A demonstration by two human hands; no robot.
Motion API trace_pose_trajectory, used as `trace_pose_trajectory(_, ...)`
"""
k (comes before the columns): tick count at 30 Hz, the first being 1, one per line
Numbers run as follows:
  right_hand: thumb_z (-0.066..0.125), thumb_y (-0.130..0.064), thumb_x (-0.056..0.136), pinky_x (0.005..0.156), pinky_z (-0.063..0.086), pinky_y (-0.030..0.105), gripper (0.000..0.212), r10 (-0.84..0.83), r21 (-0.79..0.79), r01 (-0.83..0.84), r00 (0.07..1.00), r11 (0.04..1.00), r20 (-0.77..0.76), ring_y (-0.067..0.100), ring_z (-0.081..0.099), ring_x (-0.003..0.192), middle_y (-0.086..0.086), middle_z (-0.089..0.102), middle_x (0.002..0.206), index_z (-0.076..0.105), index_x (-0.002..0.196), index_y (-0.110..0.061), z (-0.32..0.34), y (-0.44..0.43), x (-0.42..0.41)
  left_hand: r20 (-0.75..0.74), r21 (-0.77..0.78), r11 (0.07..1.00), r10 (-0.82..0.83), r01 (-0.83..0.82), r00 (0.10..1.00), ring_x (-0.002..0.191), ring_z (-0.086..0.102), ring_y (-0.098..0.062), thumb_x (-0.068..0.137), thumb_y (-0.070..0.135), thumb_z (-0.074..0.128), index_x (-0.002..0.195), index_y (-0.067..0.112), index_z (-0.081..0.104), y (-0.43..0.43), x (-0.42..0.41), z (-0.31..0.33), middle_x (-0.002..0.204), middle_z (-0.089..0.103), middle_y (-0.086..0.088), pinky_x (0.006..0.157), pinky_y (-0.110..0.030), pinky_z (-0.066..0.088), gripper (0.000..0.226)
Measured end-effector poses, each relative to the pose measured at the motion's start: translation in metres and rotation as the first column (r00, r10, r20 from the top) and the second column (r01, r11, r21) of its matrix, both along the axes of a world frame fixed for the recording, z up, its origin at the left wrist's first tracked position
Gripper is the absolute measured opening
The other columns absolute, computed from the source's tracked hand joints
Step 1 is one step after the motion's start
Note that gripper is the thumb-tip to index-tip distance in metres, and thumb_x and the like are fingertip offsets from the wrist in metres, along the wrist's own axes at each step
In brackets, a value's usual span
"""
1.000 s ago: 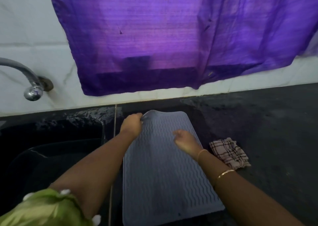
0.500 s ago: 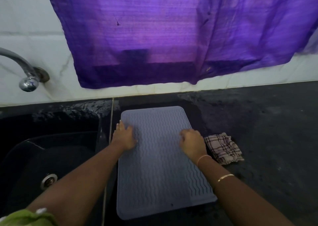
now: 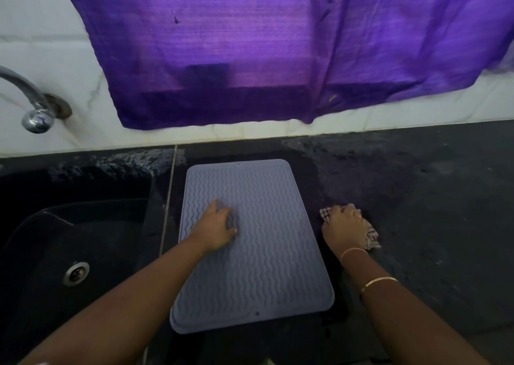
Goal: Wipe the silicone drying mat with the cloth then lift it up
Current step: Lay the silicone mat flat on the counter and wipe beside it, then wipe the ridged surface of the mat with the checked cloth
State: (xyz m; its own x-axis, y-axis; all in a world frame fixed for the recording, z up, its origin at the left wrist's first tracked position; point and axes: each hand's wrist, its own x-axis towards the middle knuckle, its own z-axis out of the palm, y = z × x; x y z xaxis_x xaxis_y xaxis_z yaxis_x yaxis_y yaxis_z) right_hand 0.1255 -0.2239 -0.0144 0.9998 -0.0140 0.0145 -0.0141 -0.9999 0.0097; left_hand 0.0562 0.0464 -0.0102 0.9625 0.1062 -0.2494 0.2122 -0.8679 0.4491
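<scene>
A grey-blue silicone drying mat [image 3: 261, 267] with wavy ridges lies flat on the black counter, just right of the sink. My left hand [image 3: 218, 227] rests palm down on the mat's left half, fingers spread. My right hand [image 3: 343, 225] is off the mat to its right, closed over a checked cloth [image 3: 371, 236] that lies on the counter. Only the cloth's edges show around the hand.
A black sink [image 3: 69, 242] with a metal drain [image 3: 75, 273] sits to the left, a chrome tap [image 3: 33, 114] above it. A purple curtain [image 3: 278, 45] hangs over the white tiled wall. The dark counter [image 3: 431, 211] stretches to the right.
The mat's lifted far corner has been laid flat. My left hand slid back onto the mat's left half. My right hand left the mat and closed on the cloth beside it.
</scene>
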Motion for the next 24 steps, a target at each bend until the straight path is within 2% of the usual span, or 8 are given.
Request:
trace_pose_trajectory(3, 0.049, -0.023, 0.09, 0.084, 0.045, 0.037, 0.028, -0.047, 0.174, 0.05, 0.999, 0.983, -0.021, 0.036, 0.056, 0.107, 0.019, 0.059, 0.116, 0.06, 0.108, -0.005, 0.012, -0.002, 0.014, -0.011, 0.07, 0.996, 0.06, -0.059, 0.998, 0.123, 0.047, -0.023, 0.093, 0.028, 0.057, 0.129, 0.01, 0.05, 0.009, -0.005, 0.002, 0.143, 0.036, -0.01, 0.099, -0.03, 0.04, 0.041)
trace_pose_trajectory(6, 0.044, -0.028, 0.096, 0.071, 0.044, 0.036, 0.032, -0.093, 0.346, 0.078, 0.995, 0.935, 0.029, 0.037, 0.06, 0.096, 0.02, 0.064, 0.105, 0.062, 0.099, -0.002, 0.02, -0.001, 0.026, -0.047, 0.105, 0.99, 0.098, -0.093, 0.994, 0.123, 0.047, -0.023, 0.09, 0.025, 0.06, 0.13, 0.007, 0.05, 0.026, -0.005, 0.005, 0.14, 0.042, -0.01, 0.1, -0.032, 0.042, 0.045)
trace_pose_trajectory(11, 0.049, -0.027, 0.094, 0.057, 0.039, 0.029, 0.024, 0.023, 0.485, -0.16, 0.961, 0.86, 0.276, 0.031, 0.061, 0.077, 0.014, 0.063, 0.087, 0.062, 0.089, -0.007, 0.029, 0.034, 0.03, -0.141, 0.133, 0.985, 0.13, -0.111, 0.981, 0.117, 0.053, -0.023, 0.084, 0.02, 0.069, 0.124, 0.006, 0.056, 0.05, -0.002, 0.013, 0.13, 0.054, -0.009, 0.096, -0.031, 0.045, 0.045)
trace_pose_trajectory(13, 0.049, -0.023, 0.094, 0.059, 0.043, 0.029, 0.022, 0.102, 0.529, -0.262, 0.945, 0.807, 0.312, 0.027, 0.06, 0.077, 0.013, 0.064, 0.089, 0.064, 0.095, -0.007, 0.034, 0.056, 0.034, -0.194, 0.146, 0.985, 0.124, -0.096, 0.973, 0.117, 0.054, -0.022, 0.081, 0.021, 0.072, 0.125, 0.009, 0.057, 0.056, 0.001, 0.018, 0.128, 0.056, -0.006, 0.095, -0.031, 0.045, 0.048)
trace_pose_trajectory(17, 0.046, -0.015, 0.093, 0.074, 0.049, 0.034, 0.027, 0.254, 0.568, -0.398, 0.913, 0.72, 0.319, 0.028, 0.061, 0.091, 0.013, 0.064, 0.106, 0.062, 0.113, -0.007, 0.045, 0.1, 0.048, -0.206, 0.249, 0.965, 0.137, -0.083, 0.969, 0.116, 0.055, -0.022, 0.072, 0.042, 0.075, 0.125, 0.018, 0.054, 0.071, 0.011, 0.023, 0.13, 0.056, -0.002, 0.096, -0.039, 0.048, 0.062)
trace_pose_trajectory(19, 0.046, -0.013, 0.092, 0.078, 0.049, 0.034, 0.027, 0.314, 0.592, -0.434, 0.9, 0.679, 0.301, 0.029, 0.061, 0.096, 0.013, 0.065, 0.109, 0.061, 0.115, -0.009, 0.049, 0.118, 0.057, -0.221, 0.299, 0.953, 0.11, -0.04, 0.969, 0.127, 0.047, -0.024, 0.069, 0.048, 0.077, 0.135, 0.019, 0.046, 0.078, 0.017, 0.025, 0.137, 0.05, -0.002, 0.103, -0.043, 0.044, 0.078)
trace_pose_trajectory(22, 0.044, -0.014, 0.095, 0.086, 0.049, 0.033, 0.03, 0.32, 0.678, -0.401, 0.914, 0.616, 0.25, 0.028, 0.062, 0.101, 0.011, 0.066, 0.112, 0.058, 0.121, -0.013, 0.058, 0.144, 0.072, -0.314, 0.407, 0.911, 0.071, 0.067, 0.947, 0.147, 0.015, -0.025, 0.071, 0.05, 0.077, 0.151, 0.018, 0.019, 0.084, 0.024, 0.028, 0.157, 0.025, 0.0, 0.117, -0.046, 0.024, 0.104)
trace_pose_trajectory(24, 0.043, -0.015, 0.096, 0.081, 0.045, 0.026, 0.03, 0.299, 0.717, -0.355, 0.931, 0.599, 0.211, 0.027, 0.062, 0.102, 0.01, 0.066, 0.113, 0.057, 0.123, -0.015, 0.062, 0.158, 0.083, -0.374, 0.47, 0.875, 0.075, 0.119, 0.924, 0.149, 0.004, -0.026, 0.071, 0.051, 0.076, 0.153, 0.016, 0.012, 0.084, 0.027, 0.027, 0.159, 0.018, 0.0, 0.118, -0.048, 0.016, 0.109)
